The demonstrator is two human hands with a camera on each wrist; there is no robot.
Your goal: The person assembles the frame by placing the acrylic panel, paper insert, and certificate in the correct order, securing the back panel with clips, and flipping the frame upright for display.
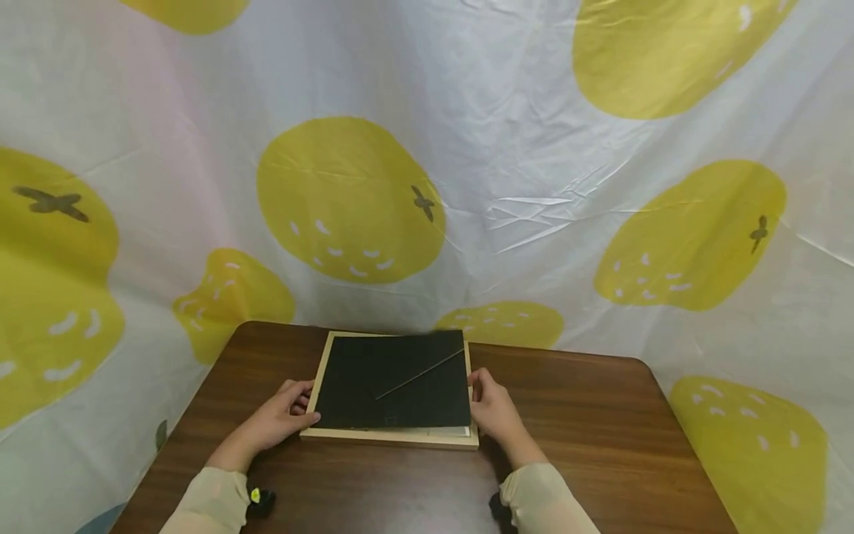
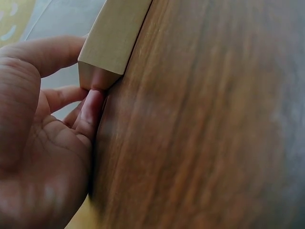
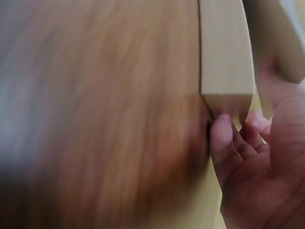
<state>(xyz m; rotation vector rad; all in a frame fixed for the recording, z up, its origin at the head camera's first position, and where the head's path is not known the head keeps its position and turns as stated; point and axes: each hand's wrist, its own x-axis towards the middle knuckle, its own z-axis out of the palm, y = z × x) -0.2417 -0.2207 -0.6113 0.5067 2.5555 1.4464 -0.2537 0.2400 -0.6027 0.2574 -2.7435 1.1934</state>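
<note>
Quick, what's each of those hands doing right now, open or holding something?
Left hand: holding the frame by its left edge.
Right hand: at the frame's right edge; whether it's gripping can't be told.

A pale wooden frame (image 1: 390, 438) lies on the table (image 1: 587, 423), a black panel (image 1: 373, 367) sitting askew over it.

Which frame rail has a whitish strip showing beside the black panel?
The near rail, lowest in the head view: the whitish strip shows between it and the black panel, not along the others.
</note>
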